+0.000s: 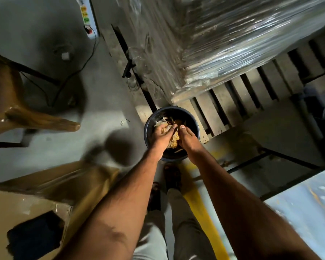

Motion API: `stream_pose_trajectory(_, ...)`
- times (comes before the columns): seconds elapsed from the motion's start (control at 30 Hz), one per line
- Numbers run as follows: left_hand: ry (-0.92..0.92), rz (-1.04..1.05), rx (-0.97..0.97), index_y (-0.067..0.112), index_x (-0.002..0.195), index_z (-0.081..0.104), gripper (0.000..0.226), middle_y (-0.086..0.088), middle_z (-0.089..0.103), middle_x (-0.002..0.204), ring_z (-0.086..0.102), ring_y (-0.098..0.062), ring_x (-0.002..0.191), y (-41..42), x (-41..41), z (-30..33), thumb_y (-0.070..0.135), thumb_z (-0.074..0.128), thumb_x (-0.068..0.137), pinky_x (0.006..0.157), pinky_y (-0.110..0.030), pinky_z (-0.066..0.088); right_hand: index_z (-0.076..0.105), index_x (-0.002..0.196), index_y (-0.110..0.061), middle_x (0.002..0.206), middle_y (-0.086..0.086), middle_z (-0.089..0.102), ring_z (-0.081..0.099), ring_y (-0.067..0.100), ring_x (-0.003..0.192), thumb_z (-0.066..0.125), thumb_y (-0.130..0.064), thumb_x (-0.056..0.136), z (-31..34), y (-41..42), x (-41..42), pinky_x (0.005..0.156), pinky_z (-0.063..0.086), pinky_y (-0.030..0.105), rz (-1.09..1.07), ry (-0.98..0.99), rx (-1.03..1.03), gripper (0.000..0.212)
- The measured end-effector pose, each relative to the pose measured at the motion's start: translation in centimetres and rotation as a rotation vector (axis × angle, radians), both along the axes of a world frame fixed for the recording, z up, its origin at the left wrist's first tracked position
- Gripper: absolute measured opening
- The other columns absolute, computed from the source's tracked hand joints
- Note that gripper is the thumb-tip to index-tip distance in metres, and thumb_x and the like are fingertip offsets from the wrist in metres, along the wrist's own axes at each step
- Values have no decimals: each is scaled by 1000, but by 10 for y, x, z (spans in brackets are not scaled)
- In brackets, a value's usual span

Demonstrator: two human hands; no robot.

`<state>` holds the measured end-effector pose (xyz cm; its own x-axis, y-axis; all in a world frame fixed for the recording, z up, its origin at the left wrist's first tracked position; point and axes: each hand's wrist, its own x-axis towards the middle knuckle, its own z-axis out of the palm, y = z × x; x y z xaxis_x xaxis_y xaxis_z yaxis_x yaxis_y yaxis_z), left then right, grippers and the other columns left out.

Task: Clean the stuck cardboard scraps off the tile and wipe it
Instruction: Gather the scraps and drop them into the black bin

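At the centre of the frame we hold both hands over a dark round bucket (192,119) on the floor. Our left hand (160,134) and right hand (187,136) press a wad of soggy cardboard scraps (174,140) between them. A plastic-wrapped pallet load (223,38) fills the upper right.

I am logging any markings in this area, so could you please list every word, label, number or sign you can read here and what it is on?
No text can be read anywhere in this view.
White strip on the floor at top left: coloured patches (yellow, orange, green, red), too small and blurred to read.
Bucket, wrapped pallet load, cardboard: no markings visible.
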<state>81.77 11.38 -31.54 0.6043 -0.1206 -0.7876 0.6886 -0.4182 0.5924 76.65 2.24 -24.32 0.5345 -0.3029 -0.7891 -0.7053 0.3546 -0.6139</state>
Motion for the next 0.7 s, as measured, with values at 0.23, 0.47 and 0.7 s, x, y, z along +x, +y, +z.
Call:
stream_pose_trajectory(0.23, -163, -153, 15, 5, 117, 58, 36, -3, 58, 94, 55, -13, 80, 2, -12, 128, 16, 73, 86, 63, -10, 43, 54, 126, -10, 99, -4, 60, 59, 6, 90, 32, -31, 108, 96, 2, -29, 63, 47, 12, -33, -75, -29, 36)
stream_pose_trajectory(0.47, -378, -268, 102, 16, 81, 64, 27, -3, 67, 78, 59, -21, 71, 26, -28, 240, 42, 68, 87, 64, -28, 43, 59, 114, -12, 104, -2, 61, 53, 18, 112, 36, -34, 107, 220, 15, -68, 87, 47, 32, -111, -240, -78, 32)
stream_pose_trajectory(0.7, -414, -430, -199, 16, 81, 58, 21, -2, 58, 75, 54, -18, 76, 1, -94, 326, 32, 60, 94, 63, -27, 42, 61, 122, -16, 129, 7, 61, 56, 19, 122, 35, -43, 105, 297, 1, -160, 94, 48, 30, -182, -484, -183, 42)
